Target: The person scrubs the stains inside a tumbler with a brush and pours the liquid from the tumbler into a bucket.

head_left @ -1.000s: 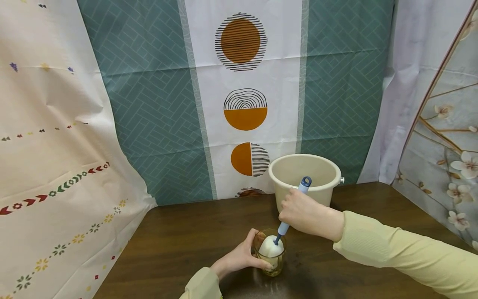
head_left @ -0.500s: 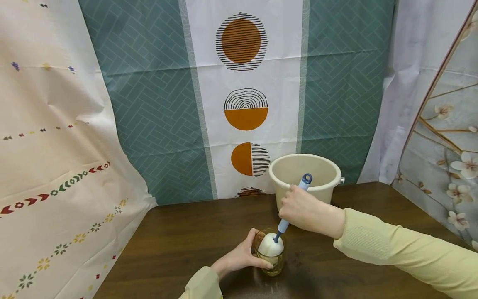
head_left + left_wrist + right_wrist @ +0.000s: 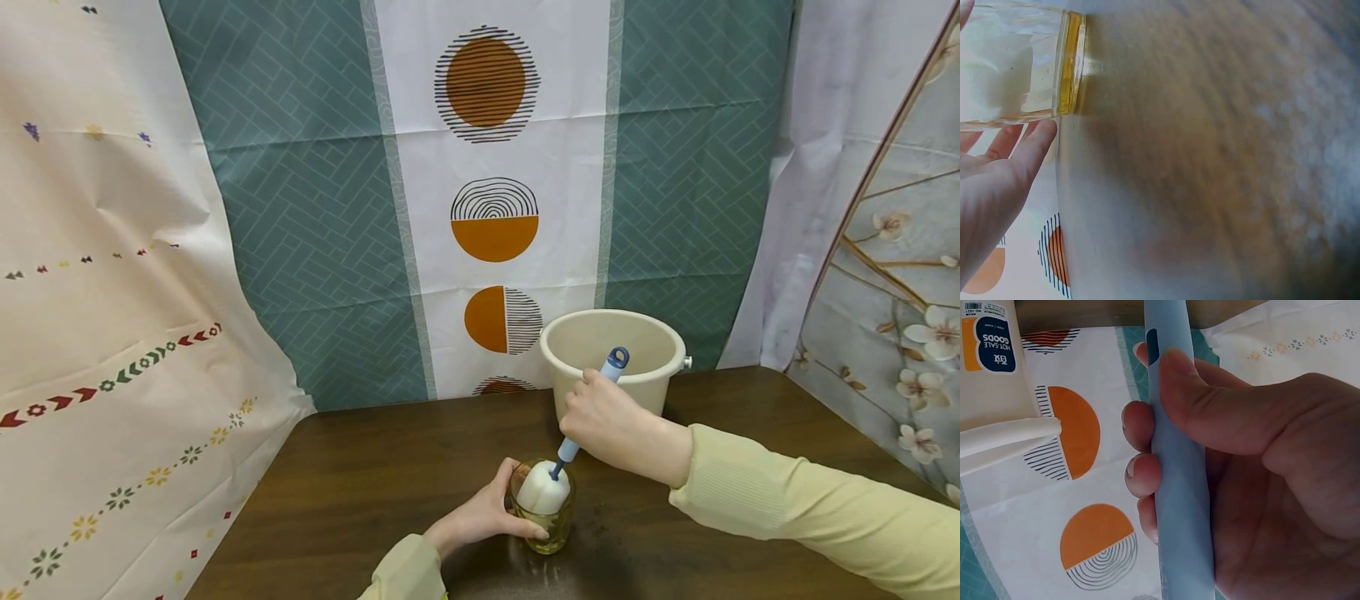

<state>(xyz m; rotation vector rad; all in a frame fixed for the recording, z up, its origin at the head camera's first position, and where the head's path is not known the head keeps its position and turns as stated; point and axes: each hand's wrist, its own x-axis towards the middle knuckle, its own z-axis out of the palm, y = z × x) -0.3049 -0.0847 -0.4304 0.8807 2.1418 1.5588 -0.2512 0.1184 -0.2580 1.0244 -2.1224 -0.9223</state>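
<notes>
Ok so the left hand point(image 3: 487, 508) is wrapped round an amber glass point(image 3: 555, 533) at lower middle of the head view, thumb on the near side, fingers on the far side, spread only as wide as the glass. The right hand point(image 3: 603, 417) is a bit above and to the right, closed snugly round the pale blue handle point(image 3: 569, 450) of a brush. In the right wrist view its thumb lies along the handle and the fingers curl around the back.

The brush's white sponge point(image 3: 543, 490) is down in the glass, top end up around the rim. In the left wrist view you can see it through the side, stopping short of the thick yellowish base. The handle tilts up and right to a dark blue loop point(image 3: 618, 357).

Cream bucket point(image 3: 651, 392) sits behind the right hand on the brown wood counter point(image 3: 375, 467), right of center.

Only text I can read is at upper left of the right wrist view: a dark blue and orange label point(image 3: 994, 344) on the bucket, upside down, saying "HOT-SALE GOODS". There's a barcode point(image 3: 985, 309) too, small print's too tiny for me to trust.

Behind it all hangs a green and white curtain point(image 3: 300, 208) with orange circles.
</notes>
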